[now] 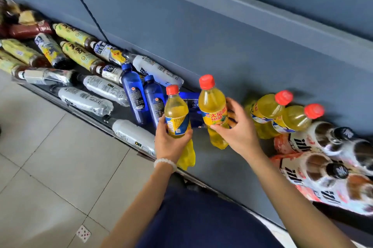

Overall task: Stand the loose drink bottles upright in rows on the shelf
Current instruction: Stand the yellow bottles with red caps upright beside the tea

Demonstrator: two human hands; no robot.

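Left hand [171, 142] wrapped round label band of red-capped yellow plastic drink bottle [176, 114], over shelf front. Right hand [236, 126], fingers curled, steadies second red-capped yellow bottle [214, 110], upright mid-shelf. Full, heavyish, smooth; mid-body grip looks safest.

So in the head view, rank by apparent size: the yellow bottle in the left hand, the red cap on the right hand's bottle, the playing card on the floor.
1. Yellow bottle in the left hand, clearly largest.
2. Red cap and playing card: they look alike, so no ranking.
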